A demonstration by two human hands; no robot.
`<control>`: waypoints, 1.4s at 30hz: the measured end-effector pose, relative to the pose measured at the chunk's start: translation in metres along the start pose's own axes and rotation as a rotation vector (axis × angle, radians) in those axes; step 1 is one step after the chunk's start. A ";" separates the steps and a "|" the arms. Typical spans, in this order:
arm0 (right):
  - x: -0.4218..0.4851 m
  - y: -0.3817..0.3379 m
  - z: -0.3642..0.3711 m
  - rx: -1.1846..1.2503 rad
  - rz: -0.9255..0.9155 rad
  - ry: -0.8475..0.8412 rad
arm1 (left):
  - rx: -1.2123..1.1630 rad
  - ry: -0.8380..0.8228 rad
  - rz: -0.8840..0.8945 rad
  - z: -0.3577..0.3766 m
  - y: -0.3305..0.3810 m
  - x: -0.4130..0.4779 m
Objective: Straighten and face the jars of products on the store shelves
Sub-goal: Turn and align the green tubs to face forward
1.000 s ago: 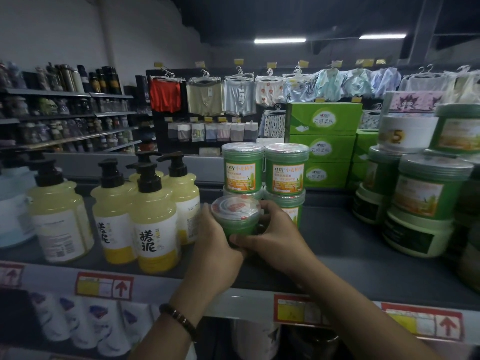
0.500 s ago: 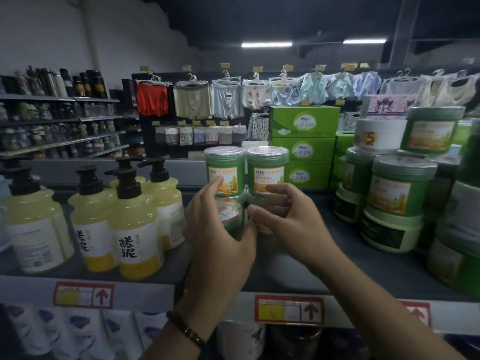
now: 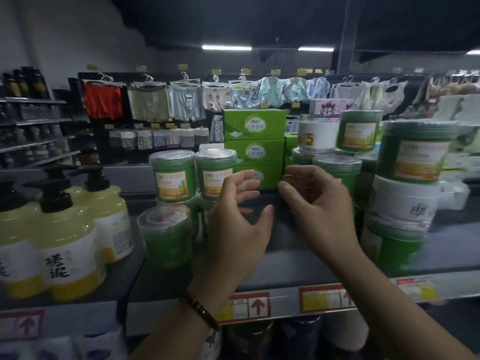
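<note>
Small green jars stand in a stack on the grey shelf (image 3: 298, 258). One low green jar (image 3: 166, 235) with a clear lid stands at the front. Two taller ones (image 3: 173, 179) (image 3: 215, 175) sit on others behind it. My left hand (image 3: 237, 229) hovers just right of the low jar, fingers loosely curved, holding nothing. My right hand (image 3: 315, 206) is raised beside it, fingers relaxed and empty, just left of the large jar stack (image 3: 413, 154). The image is blurred by motion.
Yellow pump bottles (image 3: 70, 242) crowd the shelf's left. Large green and white tubs (image 3: 405, 203) are piled at the right. Green boxes (image 3: 253, 149) stand behind. Price tags (image 3: 246, 306) line the shelf edge. Clothing hangs on the far wall.
Both hands have let go of the low green jar and moved right and up. The view has swung right, so the jars sit further left.
</note>
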State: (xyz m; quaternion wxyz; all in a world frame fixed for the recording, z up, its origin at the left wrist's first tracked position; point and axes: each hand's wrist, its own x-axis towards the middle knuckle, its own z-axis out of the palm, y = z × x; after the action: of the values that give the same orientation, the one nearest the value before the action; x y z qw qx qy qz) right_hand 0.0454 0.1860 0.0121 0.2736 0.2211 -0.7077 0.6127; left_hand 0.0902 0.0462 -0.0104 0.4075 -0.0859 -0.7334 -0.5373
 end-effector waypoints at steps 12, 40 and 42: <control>0.002 -0.013 -0.088 -0.127 -0.064 0.202 | -0.169 -0.150 0.031 0.092 0.032 0.002; 0.055 0.032 -0.199 -0.094 0.158 0.191 | -0.051 -0.241 -0.018 0.206 0.069 0.038; 0.057 0.034 -0.199 -0.107 0.140 0.177 | -0.043 -0.249 -0.017 0.207 0.071 0.038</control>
State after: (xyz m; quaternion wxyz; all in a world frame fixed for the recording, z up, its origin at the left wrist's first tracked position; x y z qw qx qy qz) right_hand 0.0037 0.3891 0.0440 0.3030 0.1010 -0.7261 0.6088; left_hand 0.0010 0.2406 0.0481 0.3068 -0.1544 -0.7673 -0.5416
